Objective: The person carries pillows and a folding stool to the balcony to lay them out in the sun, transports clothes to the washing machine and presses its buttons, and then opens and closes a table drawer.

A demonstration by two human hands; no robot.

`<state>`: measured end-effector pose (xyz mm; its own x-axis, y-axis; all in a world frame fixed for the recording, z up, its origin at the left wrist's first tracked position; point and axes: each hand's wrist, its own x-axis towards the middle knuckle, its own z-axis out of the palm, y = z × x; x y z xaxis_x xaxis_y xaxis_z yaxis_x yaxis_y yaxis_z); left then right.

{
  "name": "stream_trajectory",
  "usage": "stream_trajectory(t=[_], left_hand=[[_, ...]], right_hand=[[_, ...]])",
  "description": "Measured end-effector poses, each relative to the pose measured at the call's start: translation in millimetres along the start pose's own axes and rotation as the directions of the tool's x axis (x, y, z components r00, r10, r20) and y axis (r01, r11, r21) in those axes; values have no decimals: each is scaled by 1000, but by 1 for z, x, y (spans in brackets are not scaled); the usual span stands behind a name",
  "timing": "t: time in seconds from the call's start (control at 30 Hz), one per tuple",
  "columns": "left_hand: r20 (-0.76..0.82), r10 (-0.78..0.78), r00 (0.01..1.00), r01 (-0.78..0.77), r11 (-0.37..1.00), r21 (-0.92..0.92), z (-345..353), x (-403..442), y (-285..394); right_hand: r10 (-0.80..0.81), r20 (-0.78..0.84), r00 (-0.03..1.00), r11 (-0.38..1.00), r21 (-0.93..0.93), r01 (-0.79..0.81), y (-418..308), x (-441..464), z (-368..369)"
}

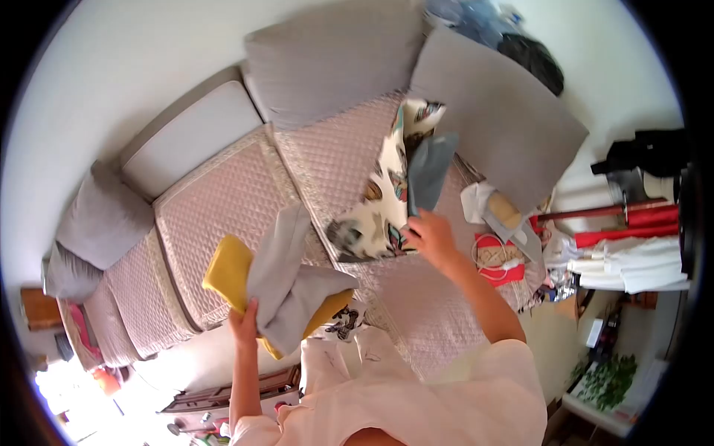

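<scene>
My left hand [244,321] is closed around a bundle of cloth: a light grey cloth [286,271] draped over a mustard-yellow cloth [228,273]. To the right, my right hand [433,236] pinches the lower edge of a cream printed cloth [387,189] with butterfly-like figures. A blue-grey cloth [430,172] lies against that print, just above my fingers; whether it is a separate piece I cannot tell. The printed cloth's lower left corner is blurred. Both hands are above the sofa's quilted cover [335,152].
Large grey cushions [338,63] line the sofa back. On the right seat lie a red item with a white cable [500,260] and a white bag [476,202]. White clothes [631,264] hang at the right, above a green plant [610,385]. Dark plastic [532,63] sits behind a cushion.
</scene>
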<state>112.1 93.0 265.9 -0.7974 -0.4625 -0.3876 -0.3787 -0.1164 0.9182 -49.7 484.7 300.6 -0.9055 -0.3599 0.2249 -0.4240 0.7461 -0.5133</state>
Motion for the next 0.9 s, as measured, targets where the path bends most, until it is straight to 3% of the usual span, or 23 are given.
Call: stream_trajectory(t=[0.03,0.1,0.17,0.23,0.27,0.3,0.37,0.5,0.57,0.6,0.7,0.73,0.83,0.9], left_hand=[[-37,-31,999,31,999,-9,-3,-4,-4],[-86,28,996,-38,992,-118,-12,-11,-17],[-91,-45,995,30,987,-157,-18,-33,-6],[-115,-150,982,137,984,-115,-35,-45,-10],[-58,-127,990,111,969,-222,-47,-50,-17],[-5,-84,996,77,941,-330,-61,-52,-21],[46,-203,978,189,772,-608,-94,-66,23],[152,-284,947,296,582,-757,-219,-86,19],[219,-252,943,321,504,-802,-273,-95,-2],[165,-332,929,307,441,-843,-296,-102,9],[159,-374,914,246,196,-949,-365,-121,47],[127,-310,942,204,230,-951,-384,-124,31],[-49,-410,911,144,427,-893,-436,-131,23],[-184,-516,837,93,465,-881,-467,-137,27]], right_hand=[[-64,12,998,994,-84,64,-27,6,-1],[-120,-61,991,993,-13,120,-83,20,6],[-138,-54,989,989,50,141,-137,23,22],[-283,73,956,947,177,267,-209,17,51],[-274,226,935,918,351,185,-244,6,74],[-409,224,885,869,394,301,-283,-1,92],[-651,207,730,713,496,495,-360,-15,130],[-725,258,639,657,538,528,-479,-18,171],[-830,274,485,542,598,590,-525,-22,195],[-866,279,414,490,635,597,-545,-24,212],[-944,247,220,331,709,623,-601,-30,254],[-965,213,153,261,735,626,-617,-33,271],[-992,125,-3,99,798,594,-679,-29,299],[-990,107,-87,47,856,514,-702,-36,321]])
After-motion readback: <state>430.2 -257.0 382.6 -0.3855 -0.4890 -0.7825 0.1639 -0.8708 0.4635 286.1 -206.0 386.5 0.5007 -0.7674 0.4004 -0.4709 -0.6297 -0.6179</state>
